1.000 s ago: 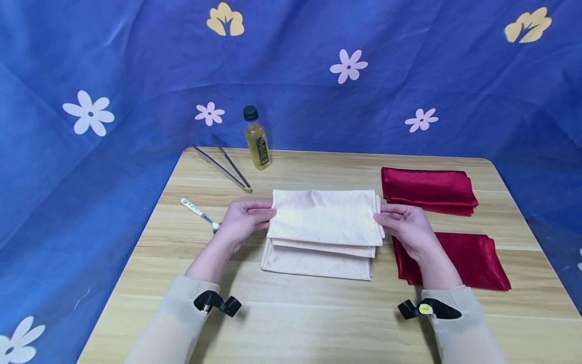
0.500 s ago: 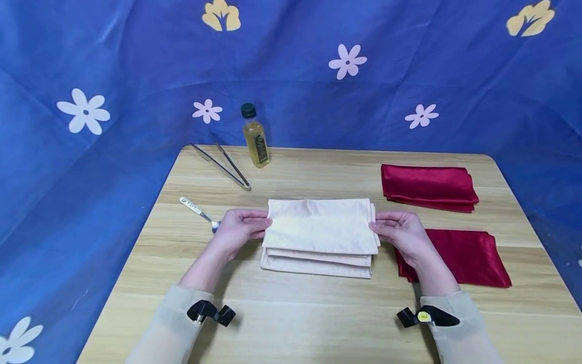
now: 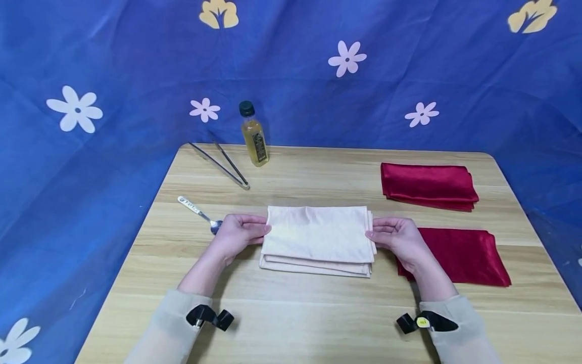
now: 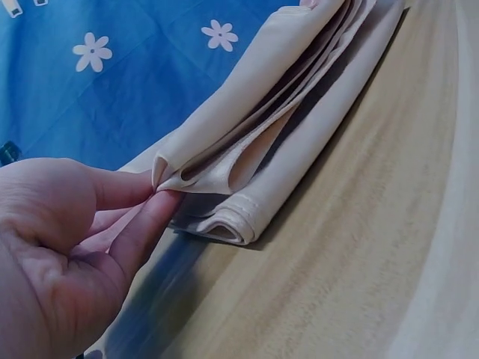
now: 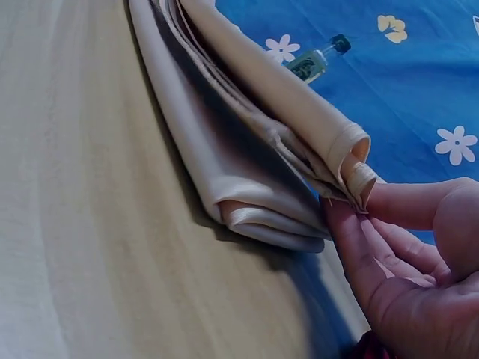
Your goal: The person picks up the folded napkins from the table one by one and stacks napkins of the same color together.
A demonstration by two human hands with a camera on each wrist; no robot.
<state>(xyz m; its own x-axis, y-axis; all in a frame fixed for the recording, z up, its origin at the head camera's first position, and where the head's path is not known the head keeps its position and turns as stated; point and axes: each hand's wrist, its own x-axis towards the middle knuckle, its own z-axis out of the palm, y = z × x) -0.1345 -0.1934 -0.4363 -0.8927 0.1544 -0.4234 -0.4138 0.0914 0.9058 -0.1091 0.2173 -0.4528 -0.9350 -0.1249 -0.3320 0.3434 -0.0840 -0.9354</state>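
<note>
Leftmost on the wood-grained tabletop [image 3: 295,323], a spoon [image 3: 190,206] with a patterned white handle lies at a slant, its bowl just beside the left hand. Farther back, metal tongs [image 3: 244,185] spread in a V, tips over the back edge and hinge end toward the front right. The left hand [image 3: 236,237] narrows thumb against fingers, pinching the left side of a folded white cloth [image 3: 318,232], and a pale sleeve [image 3: 163,323] with a black wrist mount [image 3: 202,316] trails behind it. Just right of the tongs, a bottle [image 3: 255,139] of yellow liquid stands near the back edge, with a dark green cap and a dark label. The white cloth spans the space between the two hands, near the middle of the tabletop; both its ends are raised over a pale folded layer [image 3: 318,272] lying flat below, though whether that is a separate piece I cannot tell. The right hand [image 3: 402,240] pinches the cloth's opposite side likewise, between thumb and fingers. Beyond it to the right lie two folded shiny red cloths, the rear one [image 3: 428,184] well apart from the hand, the front one [image 3: 464,256] partly covered by that hand and wrist
</note>
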